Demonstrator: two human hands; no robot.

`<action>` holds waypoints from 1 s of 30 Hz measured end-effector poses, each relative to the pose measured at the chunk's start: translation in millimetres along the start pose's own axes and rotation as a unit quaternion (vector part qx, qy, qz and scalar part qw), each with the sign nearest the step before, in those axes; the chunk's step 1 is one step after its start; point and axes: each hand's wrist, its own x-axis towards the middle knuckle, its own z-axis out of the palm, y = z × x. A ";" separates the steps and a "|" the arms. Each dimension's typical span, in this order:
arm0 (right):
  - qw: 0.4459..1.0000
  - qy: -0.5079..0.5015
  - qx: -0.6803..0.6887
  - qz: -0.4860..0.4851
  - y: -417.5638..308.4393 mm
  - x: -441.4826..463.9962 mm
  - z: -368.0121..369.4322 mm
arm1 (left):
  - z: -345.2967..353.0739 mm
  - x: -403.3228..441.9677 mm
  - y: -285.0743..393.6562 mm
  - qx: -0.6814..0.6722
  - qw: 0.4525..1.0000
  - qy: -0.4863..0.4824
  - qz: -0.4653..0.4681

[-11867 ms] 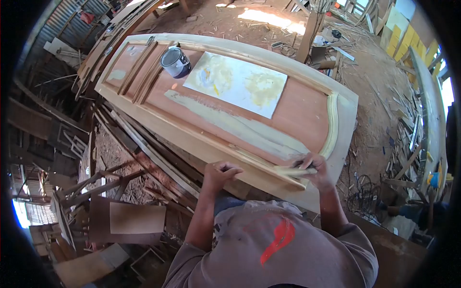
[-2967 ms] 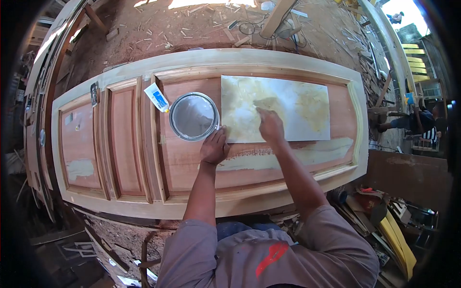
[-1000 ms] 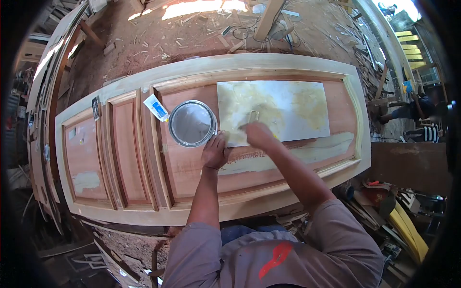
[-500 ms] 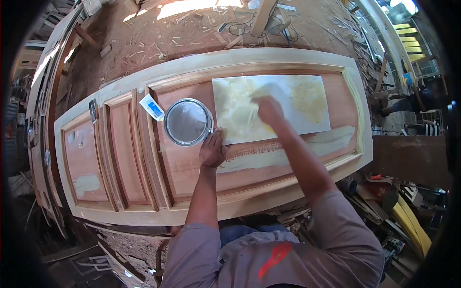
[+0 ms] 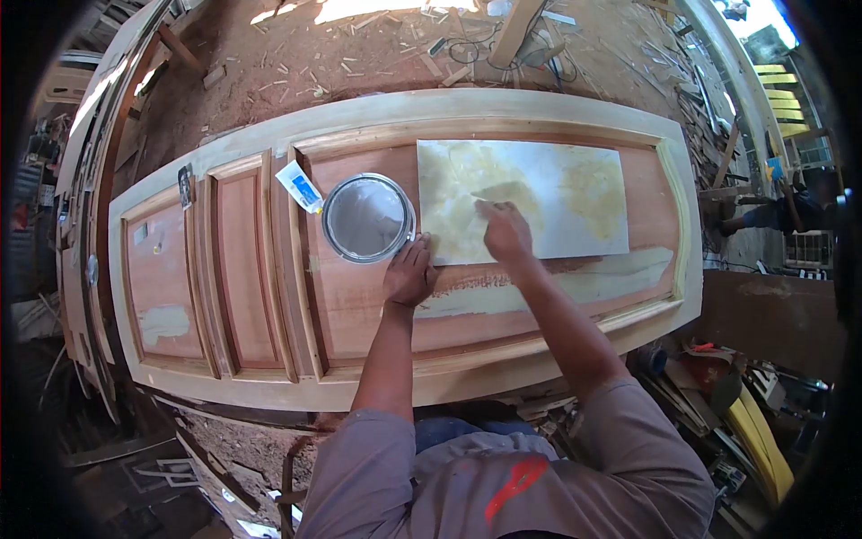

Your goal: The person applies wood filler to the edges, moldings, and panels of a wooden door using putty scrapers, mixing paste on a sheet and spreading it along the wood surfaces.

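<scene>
A large panelled wooden door [image 5: 395,392] lies flat in front of me. On it rests a pale rectangular board [image 5: 575,238] smeared with a yellowish paste. At the board's lower left corner is my left hand [image 5: 410,272], fingers stretched out, their tips by the board's edge and close to an open round tin [image 5: 366,218] with a smooth grey surface inside. My right hand [image 5: 508,235] is closed over the middle of the board. Its fingertips are at the paste; whatever they grip is too small to make out. A white and blue tube [image 5: 299,188] lies beside the tin.
Pale filler streaks [image 5: 575,283] mark the door panel below the board. A small dark item [image 5: 186,186] lies on the door's left part. Wood scraps litter the dirt floor [image 5: 359,58], and yellow pieces [image 5: 759,440] lie at lower right. Another person [image 5: 781,211] is at far right.
My right hand has shifted slightly down over the pasted board. My left hand stays by its corner. The whole view has shifted a little, moving the door's contents rightward.
</scene>
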 end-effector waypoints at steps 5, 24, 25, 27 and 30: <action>0.993 0.040 -0.026 -0.104 -12.8 -60.2 38.1 | 1.8 2.5 -4.8 0.002 1.000 -0.006 0.013; 0.998 -0.016 0.040 -0.048 18.5 40.5 -36.5 | -3.8 0.9 -3.1 -0.009 1.000 -0.013 0.009; 0.999 -0.022 0.043 -0.021 15.6 46.7 -54.6 | -3.7 1.1 -2.0 -0.012 1.000 -0.015 0.006; 0.998 -0.057 -0.007 -0.011 29.8 48.4 -30.1 | -3.8 4.5 -3.2 -0.014 1.000 -0.014 0.007; 0.991 -0.118 -0.027 -0.059 23.0 9.7 -18.5 | -1.9 5.1 -0.4 -0.015 1.000 -0.005 0.006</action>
